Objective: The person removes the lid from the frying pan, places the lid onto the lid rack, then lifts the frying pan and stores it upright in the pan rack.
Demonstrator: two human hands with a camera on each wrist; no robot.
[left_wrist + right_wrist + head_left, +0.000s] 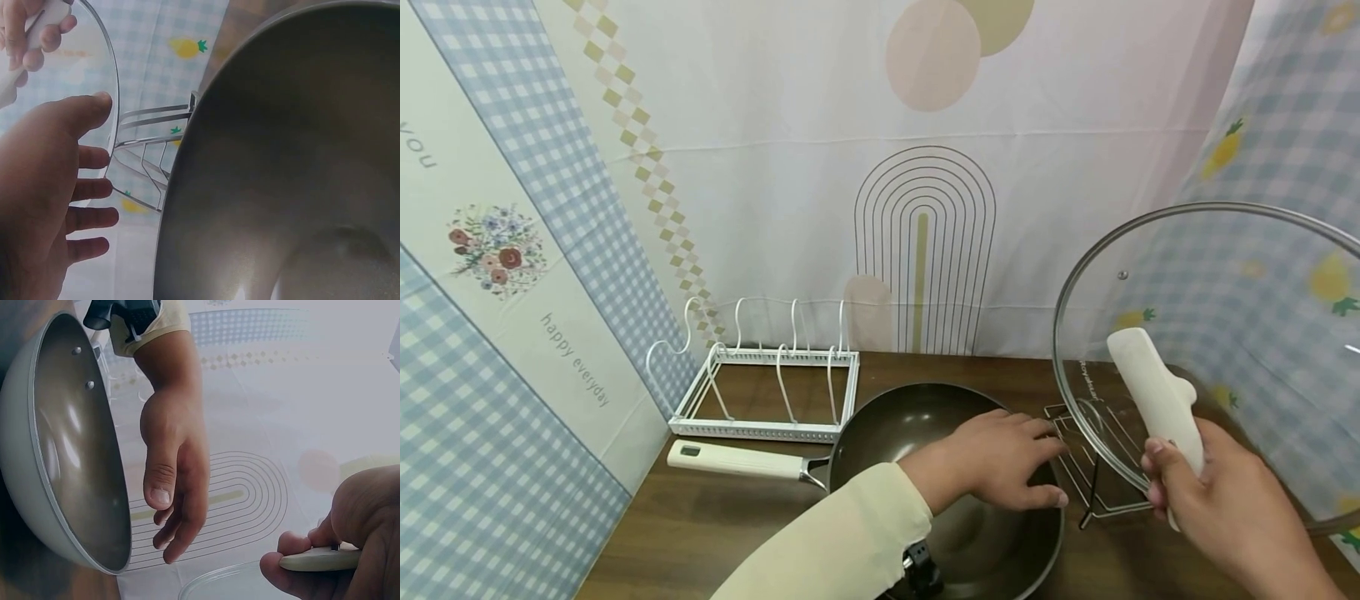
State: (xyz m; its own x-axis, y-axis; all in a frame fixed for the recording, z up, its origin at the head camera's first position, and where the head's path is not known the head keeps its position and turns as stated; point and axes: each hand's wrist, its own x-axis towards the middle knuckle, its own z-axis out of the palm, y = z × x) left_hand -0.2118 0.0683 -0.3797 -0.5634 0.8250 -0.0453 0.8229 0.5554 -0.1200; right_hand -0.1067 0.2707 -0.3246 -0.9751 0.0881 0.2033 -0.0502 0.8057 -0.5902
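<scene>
My right hand grips the cream handle of a large glass lid, which is held up and tilted at the right in the head view. My left hand reaches over a dark frying pan with its fingers extended, holding nothing. In the left wrist view its fingers are spread near the lid's rim, and whether they touch it I cannot tell. The pan sits on the wooden table, its cream handle pointing left. The right wrist view shows the left hand above the pan's rim.
A white rack with curved dividers stands behind the pan handle, near the back wall. Right of the pan, partly behind the lid, is a metal wire rack. Patterned cloth covers the back and both sides of the wooden table.
</scene>
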